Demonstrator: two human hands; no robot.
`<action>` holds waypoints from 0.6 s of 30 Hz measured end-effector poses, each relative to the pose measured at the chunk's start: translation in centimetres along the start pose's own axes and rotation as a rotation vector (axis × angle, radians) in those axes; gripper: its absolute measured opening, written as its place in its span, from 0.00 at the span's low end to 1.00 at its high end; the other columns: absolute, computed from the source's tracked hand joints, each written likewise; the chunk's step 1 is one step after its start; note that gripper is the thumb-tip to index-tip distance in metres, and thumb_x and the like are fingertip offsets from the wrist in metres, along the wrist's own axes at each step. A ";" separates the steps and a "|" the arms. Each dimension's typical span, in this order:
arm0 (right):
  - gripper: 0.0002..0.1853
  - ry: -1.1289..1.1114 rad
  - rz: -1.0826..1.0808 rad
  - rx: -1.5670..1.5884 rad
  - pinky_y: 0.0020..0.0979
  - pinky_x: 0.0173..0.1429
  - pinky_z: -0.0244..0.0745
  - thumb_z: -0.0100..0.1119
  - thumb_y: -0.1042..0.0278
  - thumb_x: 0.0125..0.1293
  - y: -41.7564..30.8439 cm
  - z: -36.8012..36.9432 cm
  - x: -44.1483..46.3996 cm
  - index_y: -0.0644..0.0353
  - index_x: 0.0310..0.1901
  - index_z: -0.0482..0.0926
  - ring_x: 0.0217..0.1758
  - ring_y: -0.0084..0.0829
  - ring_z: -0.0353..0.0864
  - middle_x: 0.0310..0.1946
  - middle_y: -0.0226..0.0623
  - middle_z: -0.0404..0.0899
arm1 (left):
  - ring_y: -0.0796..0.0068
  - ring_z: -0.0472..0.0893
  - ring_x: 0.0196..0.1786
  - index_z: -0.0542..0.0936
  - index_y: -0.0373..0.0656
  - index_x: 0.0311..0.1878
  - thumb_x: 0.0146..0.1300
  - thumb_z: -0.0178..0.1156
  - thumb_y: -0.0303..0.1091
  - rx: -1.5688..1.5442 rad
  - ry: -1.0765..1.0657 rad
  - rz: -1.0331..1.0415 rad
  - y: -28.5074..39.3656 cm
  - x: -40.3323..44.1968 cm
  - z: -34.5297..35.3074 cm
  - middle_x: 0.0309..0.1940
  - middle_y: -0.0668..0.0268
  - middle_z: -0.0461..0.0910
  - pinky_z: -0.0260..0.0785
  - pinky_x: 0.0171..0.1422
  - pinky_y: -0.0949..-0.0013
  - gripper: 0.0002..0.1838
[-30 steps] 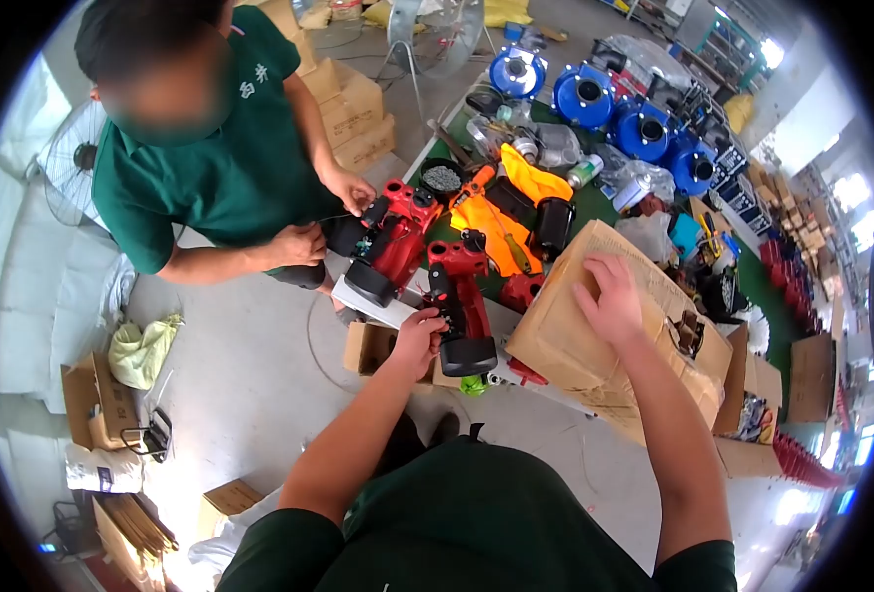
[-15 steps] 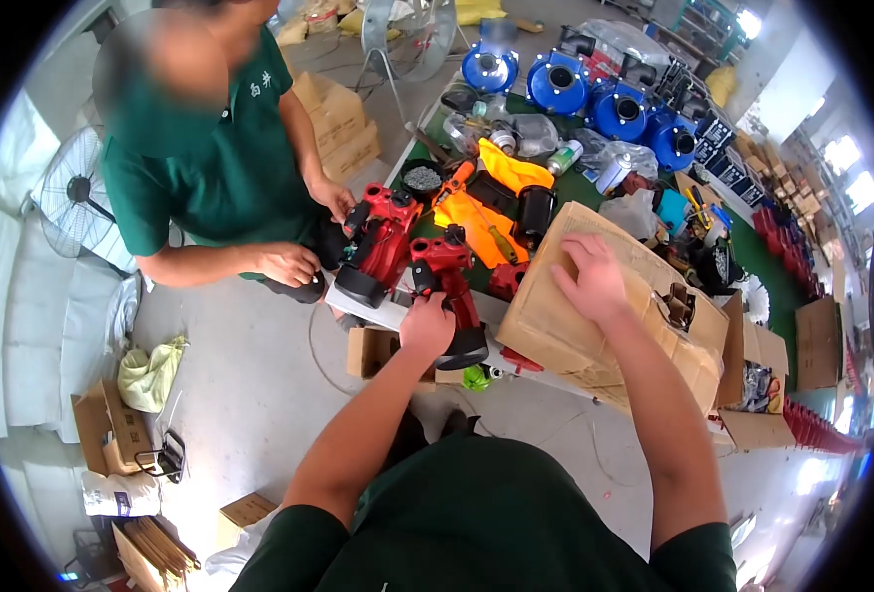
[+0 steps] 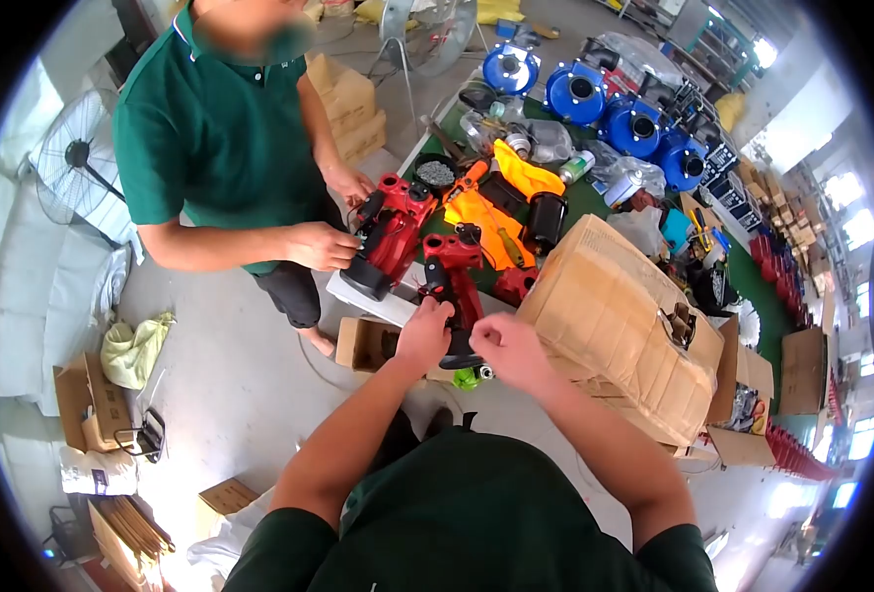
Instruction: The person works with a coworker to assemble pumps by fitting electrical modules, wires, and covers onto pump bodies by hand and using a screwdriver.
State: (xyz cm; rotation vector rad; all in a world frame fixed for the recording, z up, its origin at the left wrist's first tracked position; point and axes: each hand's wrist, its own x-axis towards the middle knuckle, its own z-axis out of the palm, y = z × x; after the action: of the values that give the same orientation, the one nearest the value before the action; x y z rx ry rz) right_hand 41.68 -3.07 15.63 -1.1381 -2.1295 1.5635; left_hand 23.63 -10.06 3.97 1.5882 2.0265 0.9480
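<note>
In front of me a red machine body (image 3: 466,296) with a black round end lies at the table edge. My left hand (image 3: 424,335) is closed on its near left side, by a black part and thin wires. My right hand (image 3: 514,352) hovers beside the black end, thumb and fingers pinched together; whatever they may hold is too small to make out. A second red machine body (image 3: 395,237) stands to the left, with a co-worker's hands (image 3: 330,244) at it. Between my right hand and the orange cloth (image 3: 484,225) sits a smaller red part (image 3: 514,284).
A large cardboard box (image 3: 619,321) stands on the table right of my hands, with a small dark metal part (image 3: 680,324) on top. Several blue round machines (image 3: 575,94) line the far side. A black bowl of screws (image 3: 435,173) and a black cylinder (image 3: 546,219) lie nearer.
My right hand has left the top of the cardboard box and come left to the red machine's black end, its fingers now pinched. My left hand stays at the machine.
</note>
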 end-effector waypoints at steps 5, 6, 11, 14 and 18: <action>0.18 -0.097 0.610 0.716 0.38 0.48 0.88 0.66 0.59 0.74 3.9 3.2 1.8 0.62 0.57 0.82 0.43 0.32 0.88 0.49 0.39 0.83 | 0.48 0.84 0.45 0.82 0.42 0.47 0.66 0.68 0.28 -0.135 0.197 -0.112 -1.0 -1.7 0.1 0.44 0.55 0.78 0.79 0.49 0.52 0.09; 0.24 -0.020 0.592 0.712 0.36 0.51 0.87 0.63 0.57 0.77 5.0 4.4 2.5 0.62 0.68 0.78 0.46 0.31 0.87 0.56 0.39 0.81 | 0.49 0.84 0.44 0.83 0.42 0.47 0.67 0.68 0.29 -0.148 0.240 -0.140 -1.0 -2.0 0.2 0.44 0.55 0.79 0.79 0.49 0.53 0.07; 0.19 -0.104 0.034 0.372 0.30 0.55 0.83 0.58 0.67 0.81 4.0 5.3 4.6 0.62 0.68 0.79 0.51 0.28 0.84 0.59 0.34 0.79 | 0.48 0.83 0.49 0.84 0.39 0.46 0.67 0.64 0.26 -0.209 0.263 0.036 0.2 -2.8 0.3 0.45 0.55 0.81 0.79 0.50 0.51 0.06; 0.11 -0.206 -0.221 0.137 0.32 0.59 0.80 0.60 0.75 0.76 3.1 4.9 5.3 0.64 0.55 0.88 0.53 0.32 0.85 0.52 0.39 0.84 | 0.47 0.83 0.53 0.84 0.37 0.47 0.66 0.64 0.24 -0.235 0.196 0.026 -0.2 -2.8 1.6 0.48 0.53 0.83 0.79 0.54 0.52 0.08; 0.12 -0.327 -0.311 -0.183 0.34 0.58 0.80 0.62 0.77 0.73 0.9 2.8 6.9 0.59 0.54 0.89 0.50 0.38 0.85 0.46 0.41 0.85 | 0.46 0.83 0.55 0.85 0.36 0.48 0.66 0.64 0.25 -0.320 0.229 0.000 -0.7 -2.8 3.7 0.52 0.52 0.84 0.79 0.57 0.53 0.09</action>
State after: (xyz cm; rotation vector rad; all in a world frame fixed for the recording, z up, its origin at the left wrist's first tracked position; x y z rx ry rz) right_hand 35.79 -0.01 12.20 -0.5832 -2.5556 1.5152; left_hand 26.42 -11.85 0.56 1.3589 1.8961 1.4292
